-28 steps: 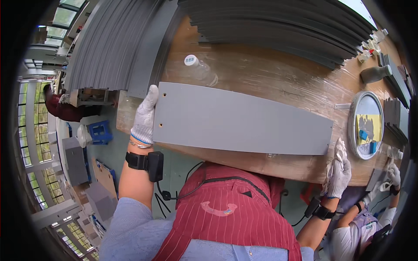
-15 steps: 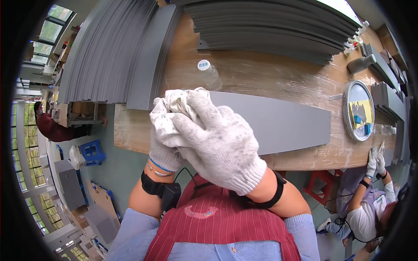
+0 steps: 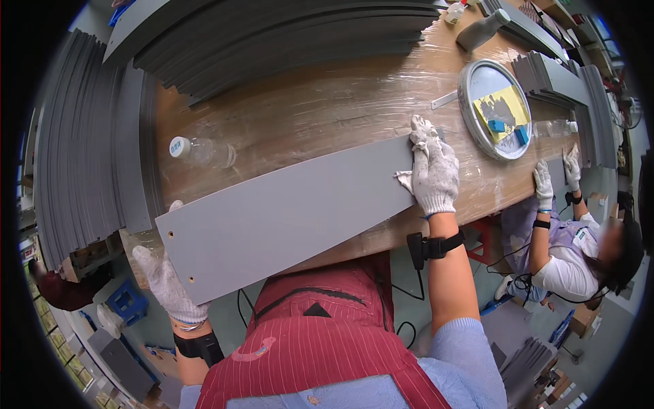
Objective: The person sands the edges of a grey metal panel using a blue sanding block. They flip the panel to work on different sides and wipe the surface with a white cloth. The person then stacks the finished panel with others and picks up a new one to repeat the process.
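A long grey panel (image 3: 293, 215) lies tilted along the table's front edge, its left end towards me with two small brass-coloured holes. My left hand (image 3: 169, 285), in a white knitted glove, is at that left end. Its thumb sticks out to the side, and its other fingers are partly hidden behind the panel. At the panel's far right end, my right hand (image 3: 437, 176), also gloved, presses a crumpled white cloth (image 3: 405, 179) on the surface. Cloth shows on both sides of its fingers.
Stacked grey panels (image 3: 82, 157) stand at left, more at the back. A clear bottle (image 3: 211, 153) lies behind the panel. A round lid (image 3: 464, 102) holds yellow sheet and blue blocks, near a grey bottle (image 3: 480, 33). A gloved co-worker (image 3: 572, 262) works at right.
My hands, earlier together around the bunched cloth, are now apart. The right has carried the cloth to the panel's right end, the left is at its left end. The view has swung right.
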Action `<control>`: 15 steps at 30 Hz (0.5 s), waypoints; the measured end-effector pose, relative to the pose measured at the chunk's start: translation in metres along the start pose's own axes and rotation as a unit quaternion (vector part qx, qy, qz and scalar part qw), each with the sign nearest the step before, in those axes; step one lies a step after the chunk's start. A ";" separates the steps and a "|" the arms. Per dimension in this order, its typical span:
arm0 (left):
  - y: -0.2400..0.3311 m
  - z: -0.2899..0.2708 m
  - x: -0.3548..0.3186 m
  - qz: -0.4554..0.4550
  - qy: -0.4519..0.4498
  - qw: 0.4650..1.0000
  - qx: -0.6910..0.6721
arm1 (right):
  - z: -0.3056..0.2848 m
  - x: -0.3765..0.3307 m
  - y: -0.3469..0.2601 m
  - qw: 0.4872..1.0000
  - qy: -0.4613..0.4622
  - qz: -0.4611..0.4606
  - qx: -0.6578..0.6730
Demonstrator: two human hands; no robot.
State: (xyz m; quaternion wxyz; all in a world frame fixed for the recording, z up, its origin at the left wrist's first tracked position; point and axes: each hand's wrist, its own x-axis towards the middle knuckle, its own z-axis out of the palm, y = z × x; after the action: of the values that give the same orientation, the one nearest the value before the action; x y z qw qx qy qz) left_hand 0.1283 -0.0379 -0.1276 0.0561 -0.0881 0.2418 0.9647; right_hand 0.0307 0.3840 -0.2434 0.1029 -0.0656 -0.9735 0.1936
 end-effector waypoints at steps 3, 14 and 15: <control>0.003 -0.006 -0.002 0.006 0.024 0.999 0.023 | 0.002 0.004 0.096 0.997 0.008 0.022 -0.079; 0.000 0.016 0.005 -0.007 0.016 0.994 0.110 | -0.065 -0.008 -0.048 0.971 -0.048 -0.176 0.152; -0.002 0.023 0.009 -0.014 0.010 0.992 0.128 | -0.054 -0.013 -0.074 0.953 -0.068 -0.216 0.199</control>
State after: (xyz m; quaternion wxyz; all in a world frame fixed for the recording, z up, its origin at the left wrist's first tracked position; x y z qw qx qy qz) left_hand 0.1168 -0.0246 -0.1107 0.0779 -0.0931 0.3624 0.9241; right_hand 0.0490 0.3336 -0.1674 0.0864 0.1816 -0.9107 0.3608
